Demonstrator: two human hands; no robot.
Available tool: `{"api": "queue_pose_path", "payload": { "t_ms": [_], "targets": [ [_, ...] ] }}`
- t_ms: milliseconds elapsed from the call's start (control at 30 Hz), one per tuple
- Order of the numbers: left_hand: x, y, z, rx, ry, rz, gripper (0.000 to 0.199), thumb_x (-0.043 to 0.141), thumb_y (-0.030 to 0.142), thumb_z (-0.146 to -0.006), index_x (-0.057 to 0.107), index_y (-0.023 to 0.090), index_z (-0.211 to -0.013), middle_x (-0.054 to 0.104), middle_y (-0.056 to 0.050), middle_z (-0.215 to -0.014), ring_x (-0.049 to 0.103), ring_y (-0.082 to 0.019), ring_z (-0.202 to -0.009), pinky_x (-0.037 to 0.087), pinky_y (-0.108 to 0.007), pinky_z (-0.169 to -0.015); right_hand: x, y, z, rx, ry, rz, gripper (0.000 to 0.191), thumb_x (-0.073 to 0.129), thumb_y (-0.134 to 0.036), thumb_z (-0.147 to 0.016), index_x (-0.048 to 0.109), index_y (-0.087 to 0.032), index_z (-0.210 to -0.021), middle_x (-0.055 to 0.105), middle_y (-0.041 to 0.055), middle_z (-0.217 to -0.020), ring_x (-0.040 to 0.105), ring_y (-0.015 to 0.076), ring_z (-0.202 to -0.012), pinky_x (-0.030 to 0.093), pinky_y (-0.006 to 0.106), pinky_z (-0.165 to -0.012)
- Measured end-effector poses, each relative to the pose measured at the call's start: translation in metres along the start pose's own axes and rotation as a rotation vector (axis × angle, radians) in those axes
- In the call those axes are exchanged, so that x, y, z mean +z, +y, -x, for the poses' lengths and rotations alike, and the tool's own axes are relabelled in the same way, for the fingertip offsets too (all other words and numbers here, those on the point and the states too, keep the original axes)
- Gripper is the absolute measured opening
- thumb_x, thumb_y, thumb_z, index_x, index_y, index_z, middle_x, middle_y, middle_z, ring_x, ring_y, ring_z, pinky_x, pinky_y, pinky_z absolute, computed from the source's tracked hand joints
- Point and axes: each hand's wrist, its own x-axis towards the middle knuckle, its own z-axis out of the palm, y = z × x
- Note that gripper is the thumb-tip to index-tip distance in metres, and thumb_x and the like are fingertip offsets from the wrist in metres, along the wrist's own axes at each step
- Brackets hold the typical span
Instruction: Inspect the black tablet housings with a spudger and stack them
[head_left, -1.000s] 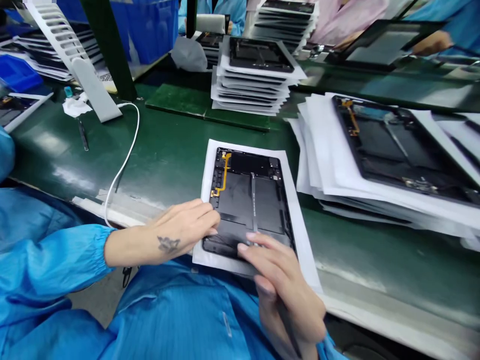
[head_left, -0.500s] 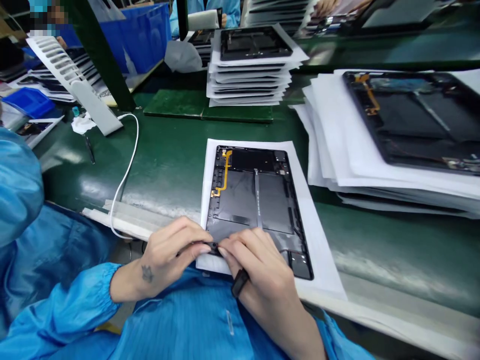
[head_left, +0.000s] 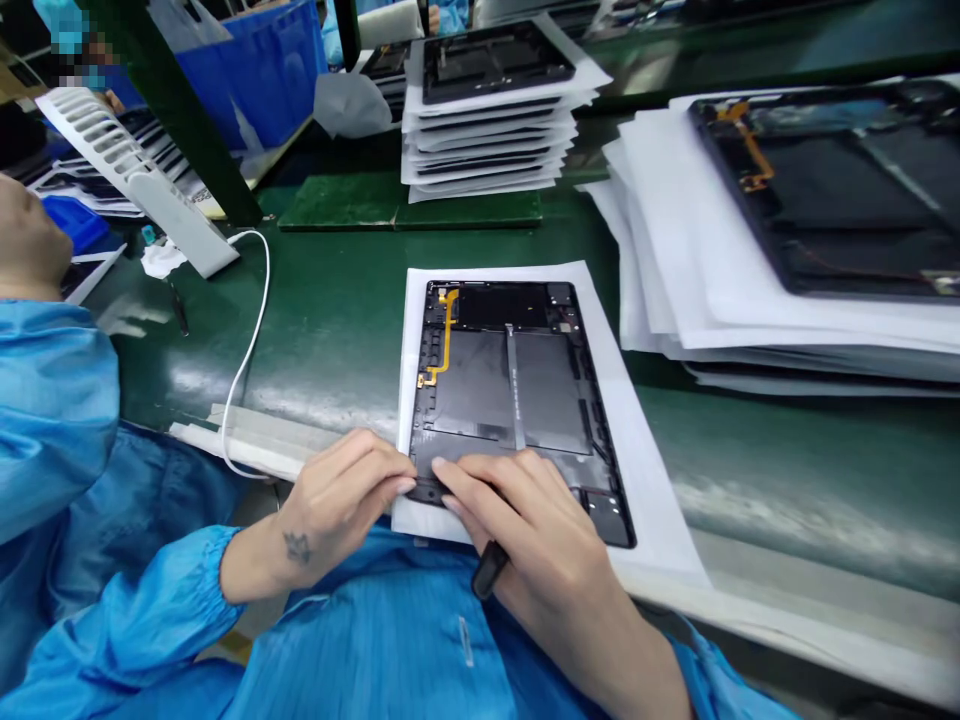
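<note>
An opened black tablet housing (head_left: pixel 517 390) lies on a white sheet (head_left: pixel 652 480) at the table's front edge, with an orange flex cable (head_left: pixel 450 340) at its upper left and a grey ribbon down its middle. My left hand (head_left: pixel 341 500) pinches at the housing's lower left corner; whatever is between its fingertips is too small to make out. Bent over the lower edge, my right hand (head_left: pixel 525 515) has a black tool (head_left: pixel 489 570) tucked under its fingers, the rest of it hidden by the hand. Its index fingertip touches the housing.
Stacked housings with white sheets stand at the right (head_left: pixel 697 250) and at the back (head_left: pixel 487 140). A white slatted stand (head_left: pixel 150 190) with a white cable is at the left, near a blue bin (head_left: pixel 262 80). A person's blue sleeve (head_left: pixel 56 400) reaches in at far left.
My right index finger has spread away from the thumb, and the small dark part seen between my hands is no longer pinched by it. The person at left has shifted further into view.
</note>
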Motion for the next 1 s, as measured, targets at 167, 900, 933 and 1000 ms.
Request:
{"api": "queue_pose_path", "payload": {
  "t_ms": [167, 900, 933, 1000],
  "targets": [
    [-0.007, -0.002, 0.003, 0.078, -0.09, -0.206, 0.01, 0.054, 0.008, -0.099, 0.063, 0.012, -0.1, 0.066, -0.006, -0.089, 0.059, -0.015, -0.079, 0.051, -0.027, -0.072, -0.004, 0.004, 0.003, -0.132, -0.08, 0.053, 0.029, 0.041, -0.008, -0.102, 0.061, -0.007, -0.123, 0.067, 0.0129, -0.112, 0.049, 0.0219, -0.088, 0.041, 0.036, -0.075],
    [-0.021, -0.008, 0.014, 0.285, -0.146, -0.394, 0.034, 0.042, 0.007, -0.1, 0.057, 0.005, -0.13, 0.071, -0.016, -0.102, 0.068, -0.023, -0.096, 0.061, -0.035, -0.08, 0.004, 0.001, -0.001, -0.199, -0.145, 0.275, 0.035, 0.035, -0.018, -0.105, 0.06, -0.008, -0.128, 0.068, 0.0129, -0.111, 0.05, 0.0233, -0.081, 0.039, 0.038, -0.068],
    [-0.021, -0.006, 0.013, 0.312, -0.159, -0.415, 0.033, 0.042, 0.008, -0.1, 0.058, 0.003, -0.128, 0.071, -0.017, -0.102, 0.068, -0.024, -0.097, 0.061, -0.036, -0.08, 0.003, 0.0, -0.001, -0.194, -0.141, 0.255, 0.035, 0.037, -0.022, -0.106, 0.06, -0.008, -0.127, 0.069, 0.0128, -0.11, 0.051, 0.0229, -0.081, 0.041, 0.038, -0.068],
    [-0.021, -0.001, 0.011, 0.367, -0.18, -0.488, 0.03, 0.042, 0.009, -0.1, 0.061, 0.0, -0.122, 0.071, -0.018, -0.101, 0.068, -0.026, -0.096, 0.061, -0.037, -0.08, -0.002, 0.001, -0.002, -0.167, -0.125, 0.164, 0.038, 0.039, -0.033, -0.106, 0.058, -0.008, -0.128, 0.07, 0.0127, -0.108, 0.056, 0.0222, -0.082, 0.045, 0.037, -0.07]
  ]
}}
